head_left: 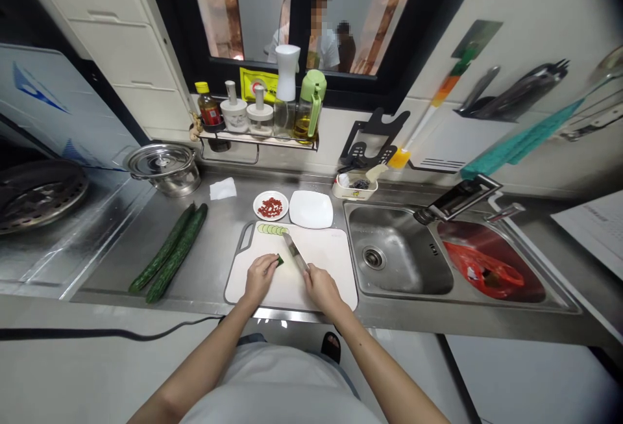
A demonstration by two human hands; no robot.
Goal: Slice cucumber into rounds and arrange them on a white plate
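One cucumber piece (280, 260) sat near the centre of my one board (333, 258), pinched in my left hand (261, 274); my right hand (322, 286) grasped one knife (295, 250). Had the piece rolled, the knife could have nicked my left hand. About six slices (271, 229) lay at eleven o'clock, two plates (311, 210) past twelve, two whole cucumbers (178, 252) at nine.
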